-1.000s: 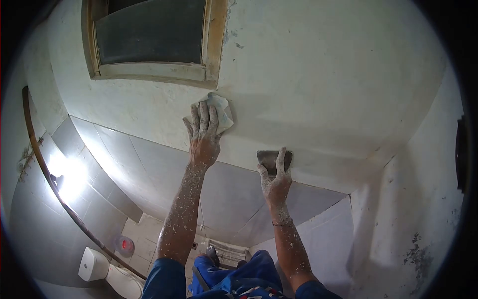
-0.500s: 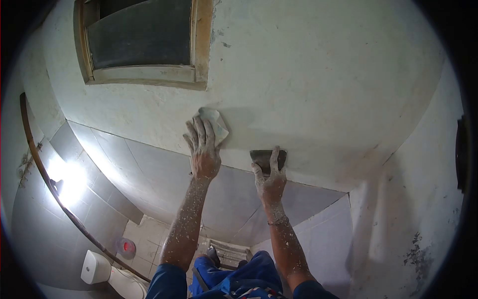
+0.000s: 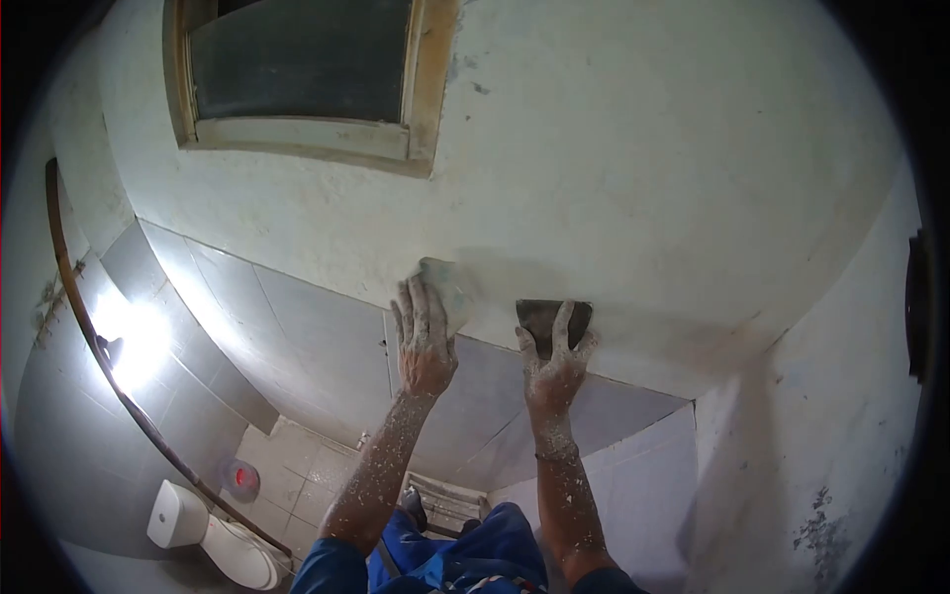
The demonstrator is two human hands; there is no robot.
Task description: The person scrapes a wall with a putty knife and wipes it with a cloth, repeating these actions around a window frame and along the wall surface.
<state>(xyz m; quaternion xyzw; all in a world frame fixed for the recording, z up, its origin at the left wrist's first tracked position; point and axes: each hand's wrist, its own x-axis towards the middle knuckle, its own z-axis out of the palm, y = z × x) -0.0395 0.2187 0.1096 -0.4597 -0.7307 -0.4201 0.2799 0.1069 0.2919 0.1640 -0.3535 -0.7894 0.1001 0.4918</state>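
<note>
My left hand (image 3: 426, 342), dusted with white, presses a pale, thin sheet (image 3: 450, 292) flat against the painted wall (image 3: 614, 198), just above the tiles. The sheet is blurred and partly hidden behind the fingers. To its right, my right hand (image 3: 556, 366) grips a dark, flat scraper (image 3: 539, 322), with fingers spread over its face. The scraper's wide edge points up, near the line where the wall meets the grey tiles (image 3: 317, 317).
A framed window (image 3: 302, 69) is at the upper left. A long curved pole (image 3: 124, 396) crosses the left side beside a bright lamp (image 3: 139, 346). Below are a toilet (image 3: 233, 549), a round container with something red (image 3: 240, 479) and a slatted stand (image 3: 450, 500) underfoot.
My left hand and the pale sheet have moved down and slightly right. My right hand has shifted slightly right with the scraper, its fingers more spread. The view has tilted a little.
</note>
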